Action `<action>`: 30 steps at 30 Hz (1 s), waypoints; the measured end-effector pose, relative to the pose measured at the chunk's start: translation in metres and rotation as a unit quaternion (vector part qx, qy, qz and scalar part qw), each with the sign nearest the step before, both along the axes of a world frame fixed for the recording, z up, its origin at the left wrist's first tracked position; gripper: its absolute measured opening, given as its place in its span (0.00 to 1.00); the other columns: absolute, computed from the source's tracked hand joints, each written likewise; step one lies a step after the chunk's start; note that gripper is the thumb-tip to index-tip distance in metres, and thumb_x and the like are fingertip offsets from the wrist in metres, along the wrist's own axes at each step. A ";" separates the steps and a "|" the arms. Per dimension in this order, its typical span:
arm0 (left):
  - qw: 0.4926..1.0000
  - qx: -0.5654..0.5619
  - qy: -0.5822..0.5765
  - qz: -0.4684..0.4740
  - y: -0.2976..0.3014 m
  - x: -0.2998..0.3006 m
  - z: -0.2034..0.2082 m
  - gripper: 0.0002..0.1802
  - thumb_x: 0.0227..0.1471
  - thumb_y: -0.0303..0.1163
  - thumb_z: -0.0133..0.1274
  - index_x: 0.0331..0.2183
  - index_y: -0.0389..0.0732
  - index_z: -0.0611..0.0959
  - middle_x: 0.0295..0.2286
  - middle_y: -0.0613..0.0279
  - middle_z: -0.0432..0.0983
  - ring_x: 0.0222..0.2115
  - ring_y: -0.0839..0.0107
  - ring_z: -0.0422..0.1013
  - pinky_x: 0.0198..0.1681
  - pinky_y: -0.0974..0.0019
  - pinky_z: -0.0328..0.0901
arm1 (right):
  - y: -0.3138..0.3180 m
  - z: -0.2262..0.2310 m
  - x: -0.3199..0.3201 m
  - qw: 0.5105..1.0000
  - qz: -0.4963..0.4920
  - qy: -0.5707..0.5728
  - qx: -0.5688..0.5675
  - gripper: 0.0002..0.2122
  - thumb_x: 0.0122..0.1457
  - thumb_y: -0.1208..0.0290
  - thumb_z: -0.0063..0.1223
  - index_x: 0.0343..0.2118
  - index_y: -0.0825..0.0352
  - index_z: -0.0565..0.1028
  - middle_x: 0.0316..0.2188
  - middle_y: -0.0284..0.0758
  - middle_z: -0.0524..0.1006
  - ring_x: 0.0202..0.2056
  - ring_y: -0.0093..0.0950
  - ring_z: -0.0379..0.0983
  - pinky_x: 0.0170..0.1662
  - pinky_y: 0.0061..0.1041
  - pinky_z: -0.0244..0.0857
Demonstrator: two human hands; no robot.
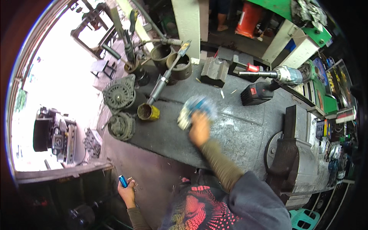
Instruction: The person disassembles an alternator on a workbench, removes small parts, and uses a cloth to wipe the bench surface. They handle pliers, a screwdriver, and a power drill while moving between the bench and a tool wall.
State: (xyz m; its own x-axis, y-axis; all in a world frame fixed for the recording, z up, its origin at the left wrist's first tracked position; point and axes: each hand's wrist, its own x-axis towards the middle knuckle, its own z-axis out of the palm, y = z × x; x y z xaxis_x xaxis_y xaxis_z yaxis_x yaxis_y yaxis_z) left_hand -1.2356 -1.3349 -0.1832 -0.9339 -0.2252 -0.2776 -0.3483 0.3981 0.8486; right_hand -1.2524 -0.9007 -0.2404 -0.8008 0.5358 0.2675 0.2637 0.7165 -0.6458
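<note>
Over the dark metal workbench (165,140), my right hand (200,128) is closed on a crumpled white and blue rag (199,107), which is smeared by motion and lies against the bench top. Down at the lower left, beside the bench and away from it, my left hand (129,188) grips a small shiny blue cylinder (122,181) whose kind I cannot make out. A yellow can (148,112) stands left of the rag, with a long grey metal tool (160,86) leaning above it.
Two alternator-like parts (119,94) sit at the bench's left edge. Behind are metal cups (179,67) and a grey block (214,72). To the right are a cordless impact wrench (287,74) and a heavy bench vise (293,153). A teal stool (304,218) stands at lower right.
</note>
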 end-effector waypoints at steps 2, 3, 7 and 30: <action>0.994 0.065 0.068 -0.061 0.008 -0.027 -0.004 0.14 0.47 0.20 0.64 0.39 0.35 0.81 0.29 0.63 0.79 0.24 0.74 0.75 0.28 0.69 0.71 | -0.122 -0.015 0.037 0.975 0.170 -0.111 -0.087 0.23 0.51 0.78 0.53 0.54 0.66 0.76 0.59 0.52 0.71 0.61 0.56 0.64 0.63 0.53 0.56; 0.998 -0.006 0.034 -0.045 0.005 -0.035 -0.002 0.15 0.47 0.20 0.64 0.39 0.35 0.81 0.29 0.63 0.79 0.25 0.74 0.75 0.29 0.69 0.71 | -0.175 -0.022 0.048 0.936 0.311 -0.117 -0.116 0.21 0.51 0.77 0.53 0.51 0.61 0.79 0.58 0.47 0.74 0.61 0.51 0.66 0.63 0.49 0.58; 0.970 -0.141 0.145 -0.138 -0.031 -0.076 -0.006 0.17 0.48 0.19 0.64 0.42 0.33 0.81 0.31 0.63 0.80 0.29 0.76 0.75 0.32 0.70 0.71 | -0.200 -0.018 0.075 0.874 0.301 0.054 -0.379 0.20 0.50 0.83 0.49 0.47 0.64 0.79 0.49 0.42 0.80 0.53 0.43 0.76 0.57 0.39 0.67; 0.960 -0.044 0.052 -0.271 0.002 -0.093 0.043 0.15 0.49 0.26 0.66 0.40 0.37 0.82 0.24 0.64 0.78 0.19 0.78 0.72 0.18 0.74 0.62 | 0.047 0.000 0.256 0.934 -0.263 -0.217 0.108 0.23 0.49 0.80 0.59 0.52 0.71 0.74 0.55 0.48 0.74 0.58 0.48 0.69 0.63 0.40 0.62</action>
